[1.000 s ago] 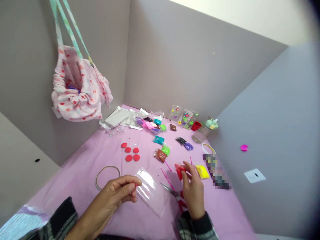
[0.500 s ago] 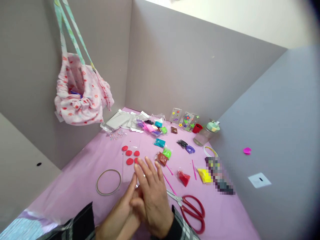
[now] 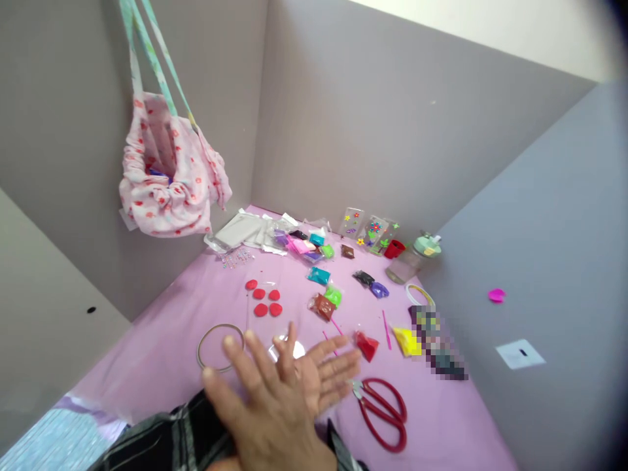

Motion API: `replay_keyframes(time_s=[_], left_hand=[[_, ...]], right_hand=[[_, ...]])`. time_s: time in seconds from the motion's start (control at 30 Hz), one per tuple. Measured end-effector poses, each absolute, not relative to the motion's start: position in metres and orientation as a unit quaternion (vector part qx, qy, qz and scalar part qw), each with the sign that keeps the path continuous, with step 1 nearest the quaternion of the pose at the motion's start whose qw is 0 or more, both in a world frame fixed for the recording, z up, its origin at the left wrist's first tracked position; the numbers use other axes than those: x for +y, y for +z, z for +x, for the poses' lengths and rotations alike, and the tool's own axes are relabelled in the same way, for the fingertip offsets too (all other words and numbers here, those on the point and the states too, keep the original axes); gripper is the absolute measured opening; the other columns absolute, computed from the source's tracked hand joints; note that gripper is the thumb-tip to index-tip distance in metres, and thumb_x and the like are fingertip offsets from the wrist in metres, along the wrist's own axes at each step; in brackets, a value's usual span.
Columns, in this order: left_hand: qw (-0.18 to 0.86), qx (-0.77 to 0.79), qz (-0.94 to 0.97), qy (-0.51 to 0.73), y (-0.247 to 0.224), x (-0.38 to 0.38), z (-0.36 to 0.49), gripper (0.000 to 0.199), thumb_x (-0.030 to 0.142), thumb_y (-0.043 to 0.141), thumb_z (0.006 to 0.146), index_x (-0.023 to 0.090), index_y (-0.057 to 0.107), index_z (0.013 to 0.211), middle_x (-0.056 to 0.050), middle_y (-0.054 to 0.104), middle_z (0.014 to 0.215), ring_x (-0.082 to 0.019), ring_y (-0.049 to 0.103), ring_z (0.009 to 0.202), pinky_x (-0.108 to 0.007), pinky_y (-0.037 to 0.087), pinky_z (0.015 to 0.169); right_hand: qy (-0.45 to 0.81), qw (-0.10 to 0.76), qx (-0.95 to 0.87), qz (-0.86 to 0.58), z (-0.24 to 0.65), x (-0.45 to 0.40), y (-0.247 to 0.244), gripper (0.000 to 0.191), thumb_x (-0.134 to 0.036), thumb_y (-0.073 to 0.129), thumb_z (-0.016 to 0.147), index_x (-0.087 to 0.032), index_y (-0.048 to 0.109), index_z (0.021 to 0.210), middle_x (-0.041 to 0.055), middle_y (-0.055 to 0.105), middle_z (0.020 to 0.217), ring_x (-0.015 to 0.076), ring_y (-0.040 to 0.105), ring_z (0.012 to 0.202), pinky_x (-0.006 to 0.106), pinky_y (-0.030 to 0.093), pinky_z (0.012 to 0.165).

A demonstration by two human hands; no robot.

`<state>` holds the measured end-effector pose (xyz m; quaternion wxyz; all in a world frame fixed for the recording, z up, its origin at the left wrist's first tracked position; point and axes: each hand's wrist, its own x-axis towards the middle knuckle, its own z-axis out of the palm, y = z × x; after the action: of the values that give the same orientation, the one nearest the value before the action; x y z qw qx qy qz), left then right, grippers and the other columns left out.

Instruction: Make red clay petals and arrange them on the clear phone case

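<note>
My left hand (image 3: 326, 379) is palm up with its fingers spread and pointing right. In front of it, my right hand (image 3: 277, 418) shows its back, fingers spread toward the upper left, and covers part of the left palm. Nothing shows in either hand, though the space between the palms is partly hidden. Just beyond the fingers lies a shiny clear piece (image 3: 295, 348), partly covered. Several flat red clay discs (image 3: 261, 310) rest farther back on a clear sheet. A thin hoop (image 3: 200, 347) is left of my right hand's fingertips.
Red-handled scissors (image 3: 380, 415) lie to the right. Beyond are a red clay packet (image 3: 367, 347), a yellow packet (image 3: 406, 341), a brown packet (image 3: 322, 306) and pink sticks (image 3: 386, 330). A bottle (image 3: 406, 265) stands by the right wall. A pink cloth bag (image 3: 171, 196) hangs at left.
My hands were pressed together with fingers pointing up. They now have turned and spread, the left palm up and the right hand to its left. The view has shifted slightly.
</note>
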<state>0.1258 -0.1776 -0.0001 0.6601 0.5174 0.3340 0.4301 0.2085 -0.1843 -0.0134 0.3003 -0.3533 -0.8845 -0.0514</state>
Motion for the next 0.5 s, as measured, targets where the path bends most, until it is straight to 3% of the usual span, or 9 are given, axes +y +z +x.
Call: replay_keyframes(time_s=[0.03,0.1,0.17,0.2,0.3,0.33,0.43,0.5], left_hand=[[0.664,0.334,0.511,0.433,-0.002,-0.178,0.127,0.052,0.071,0.057,0.086,0.05,0.058,0.134,0.0,0.069,0.133,-0.031,0.052,0.137,-0.055,0.05,0.103],[0.684,0.326,0.49,0.432,-0.006,-0.175,0.129,0.054,0.069,0.038,0.096,0.038,0.068,0.128,-0.006,0.072,0.126,-0.028,0.057,0.132,-0.051,0.052,0.101],[0.701,0.318,0.478,0.423,-0.008,-0.172,0.129,0.07,0.064,0.02,0.101,0.023,0.076,0.114,-0.011,0.074,0.115,-0.023,0.062,0.125,-0.041,0.055,0.097],[0.708,0.316,0.472,0.419,-0.01,-0.171,0.128,0.068,0.061,0.023,0.102,0.021,0.077,0.108,-0.011,0.075,0.111,-0.022,0.063,0.123,-0.038,0.055,0.096],[0.717,0.312,0.461,0.418,-0.015,-0.172,0.129,0.038,0.056,0.05,0.097,0.031,0.075,0.11,-0.004,0.077,0.113,-0.023,0.06,0.127,-0.044,0.054,0.098],[0.719,0.31,0.458,0.421,-0.016,-0.173,0.129,0.036,0.056,0.052,0.097,0.034,0.073,0.114,-0.002,0.076,0.116,-0.024,0.058,0.13,-0.048,0.053,0.1],[0.737,0.293,0.442,0.419,-0.015,-0.174,0.128,0.064,0.067,0.024,0.1,0.03,0.07,0.123,-0.005,0.073,0.125,-0.026,0.058,0.133,-0.052,0.05,0.104],[0.754,0.278,0.424,0.418,-0.012,-0.174,0.129,0.078,0.07,0.012,0.098,0.027,0.071,0.123,-0.008,0.073,0.126,-0.027,0.058,0.133,-0.054,0.048,0.106]], right_hand=[[-0.047,0.293,-0.878,-0.376,0.209,-0.182,-0.012,0.079,-0.071,0.049,0.093,-0.033,0.027,0.159,0.0037,0.037,0.162,0.0297,0.03,0.151,0.052,0.023,0.124],[-0.047,0.291,-0.856,-0.425,0.213,-0.176,-0.009,0.087,-0.071,0.047,0.093,-0.023,0.022,0.162,0.0137,0.024,0.166,0.0378,0.021,0.154,0.062,0.019,0.122],[-0.062,0.284,-0.845,-0.449,0.216,-0.174,-0.009,0.091,-0.073,0.046,0.092,-0.019,0.022,0.162,0.0161,0.023,0.166,0.0372,0.019,0.154,0.06,0.017,0.123],[-0.068,0.29,-0.857,-0.42,0.215,-0.174,-0.01,0.093,-0.075,0.044,0.091,-0.018,0.023,0.161,0.0162,0.025,0.166,0.0355,0.02,0.154,0.057,0.017,0.124],[-0.057,0.286,-0.891,-0.348,0.208,-0.178,-0.011,0.088,-0.083,0.039,0.087,-0.032,0.032,0.158,0.0005,0.032,0.164,0.027,0.025,0.154,0.045,0.02,0.126],[-0.055,0.282,-0.893,-0.347,0.208,-0.178,-0.011,0.088,-0.084,0.036,0.087,-0.031,0.031,0.158,0.0005,0.031,0.165,0.0274,0.024,0.154,0.048,0.017,0.127],[-0.05,0.246,-0.859,-0.446,0.212,-0.175,-0.013,0.088,-0.079,0.035,0.09,-0.026,0.026,0.16,0.0092,0.02,0.168,0.0332,0.018,0.155,0.056,0.013,0.125],[-0.072,0.259,-0.848,-0.457,0.213,-0.176,-0.018,0.091,-0.08,0.033,0.09,-0.022,0.029,0.16,0.0123,0.023,0.167,0.0326,0.019,0.155,0.054,0.008,0.126]])
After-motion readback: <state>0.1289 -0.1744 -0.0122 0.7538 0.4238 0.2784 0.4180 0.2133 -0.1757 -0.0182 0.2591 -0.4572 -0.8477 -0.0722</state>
